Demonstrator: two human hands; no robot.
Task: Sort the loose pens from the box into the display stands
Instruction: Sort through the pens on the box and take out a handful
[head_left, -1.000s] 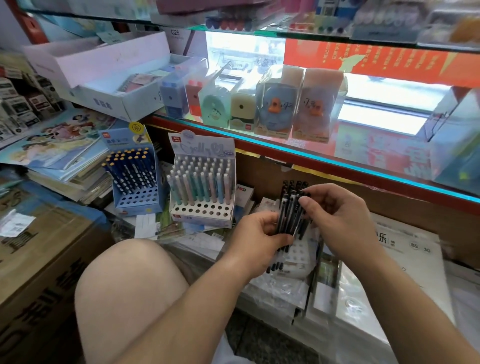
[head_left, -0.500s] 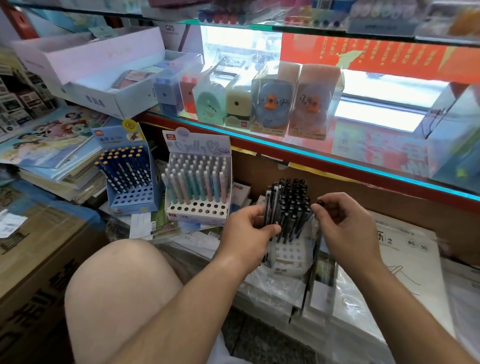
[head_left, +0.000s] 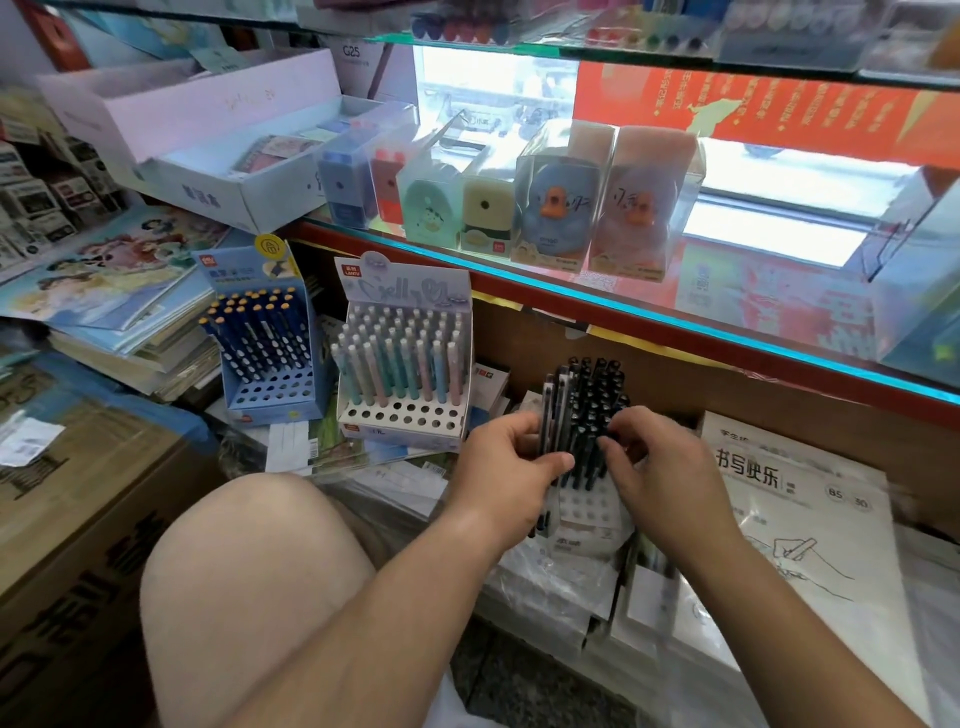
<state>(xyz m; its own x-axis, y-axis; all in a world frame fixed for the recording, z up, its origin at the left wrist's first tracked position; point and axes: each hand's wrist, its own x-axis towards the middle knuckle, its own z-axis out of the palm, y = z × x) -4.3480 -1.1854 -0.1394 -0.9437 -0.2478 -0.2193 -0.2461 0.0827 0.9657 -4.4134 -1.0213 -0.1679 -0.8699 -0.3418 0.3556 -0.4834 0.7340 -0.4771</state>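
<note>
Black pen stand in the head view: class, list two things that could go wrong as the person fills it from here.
1. The white stand rests on crinkled plastic-wrapped packs, so pushing down with the right hand might tip it.
2. The left hand grips a bundle of loose pens right beside the crowded black pens already in the stand. One may slip out and fall among the stock.

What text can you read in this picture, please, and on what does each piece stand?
"G25": white box, upper shelf.
"Jelly": pastel stand, on its header.
"书写快乐": pad, at the right.
"B5" and "30": same pad.
Too blurred to read: the blue stand header, the red banner, the small brand tags.
</note>
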